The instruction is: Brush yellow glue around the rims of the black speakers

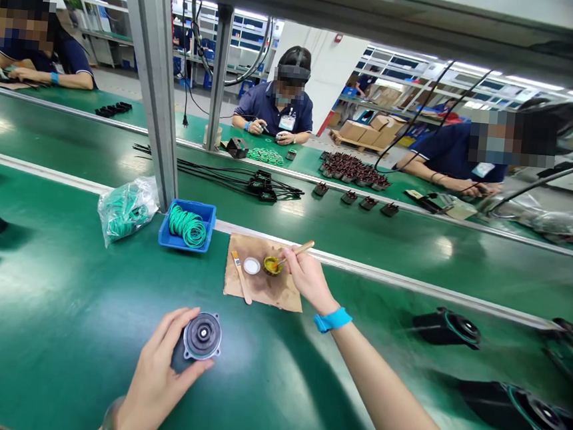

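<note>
- Head view: right hand (pixel 306 277) pinches brush (pixel 304 247) closely, tip in pot (pixel 272 266) on cardboard (pixel 279 297).
- Left hand (pixel 161 351) spans housing (pixel 202 336), front-left of cardboard; bench contact: cannot tell.
- Judged step: dipping; next move calls for clean brush lift, steady housing.
- Housing: round face up; long axis foreshortened, probably near upright.
- Brush: handle slants up-right.

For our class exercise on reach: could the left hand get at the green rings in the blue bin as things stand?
Probably yes, once freed: the left hand holds a round part, but nothing visible blocks its way to the green rings in the open blue bin.
</note>
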A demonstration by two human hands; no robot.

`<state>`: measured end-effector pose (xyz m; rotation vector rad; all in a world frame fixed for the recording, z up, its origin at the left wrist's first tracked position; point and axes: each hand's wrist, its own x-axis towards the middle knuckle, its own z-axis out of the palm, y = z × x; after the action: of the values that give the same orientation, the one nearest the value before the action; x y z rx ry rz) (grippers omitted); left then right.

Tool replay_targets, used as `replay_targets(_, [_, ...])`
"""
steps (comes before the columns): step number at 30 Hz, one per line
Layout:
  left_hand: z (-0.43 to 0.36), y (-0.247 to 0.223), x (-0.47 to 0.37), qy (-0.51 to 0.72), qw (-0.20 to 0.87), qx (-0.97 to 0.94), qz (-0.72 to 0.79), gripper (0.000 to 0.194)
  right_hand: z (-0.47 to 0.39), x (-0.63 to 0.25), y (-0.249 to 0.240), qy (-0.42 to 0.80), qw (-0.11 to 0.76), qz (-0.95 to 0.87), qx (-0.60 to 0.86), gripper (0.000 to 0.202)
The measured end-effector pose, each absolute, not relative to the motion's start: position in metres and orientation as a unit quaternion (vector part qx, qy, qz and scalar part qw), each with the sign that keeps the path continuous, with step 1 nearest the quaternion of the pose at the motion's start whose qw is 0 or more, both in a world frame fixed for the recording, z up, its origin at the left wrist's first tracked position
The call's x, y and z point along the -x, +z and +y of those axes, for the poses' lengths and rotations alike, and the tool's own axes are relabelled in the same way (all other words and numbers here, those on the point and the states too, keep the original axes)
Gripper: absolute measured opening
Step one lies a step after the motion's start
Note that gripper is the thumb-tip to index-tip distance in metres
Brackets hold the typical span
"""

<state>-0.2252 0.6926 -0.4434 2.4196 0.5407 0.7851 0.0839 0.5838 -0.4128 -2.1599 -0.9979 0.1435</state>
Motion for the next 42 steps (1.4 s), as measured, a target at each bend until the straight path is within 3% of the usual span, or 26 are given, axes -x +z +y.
replay_targets(14, [0.689,-0.435,0.227,0.262,0.275,-0.902,0.204,0.054,0.569,-0.084,-0.411,0.040,0.416,-0.413,0.809,0.050])
replay_targets(25, [0.689,-0.434,0.228,0.276,0.270,-0.901,0.196,0.054,0.560,-0.086,-0.433,0.061,0.449,-0.362,0.815,0.062])
replay_targets(31, [0.690,-0.438,0.227,0.276,0.273,-0.901,0.196,0.055,0.554,-0.083,-0.421,0.069,0.474,-0.368,0.797,0.062])
replay_targets(37, [0.691,-0.436,0.227,0.275,0.277,-0.902,0.187,0.057,0.556,-0.075,-0.398,0.079,0.576,-0.337,0.741,0.053])
replay_targets(42, [0.690,-0.438,0.228,0.271,0.302,-0.892,0.199,0.059,0.559,-0.035,-0.386,0.185,0.655,-0.291,0.672,0.050])
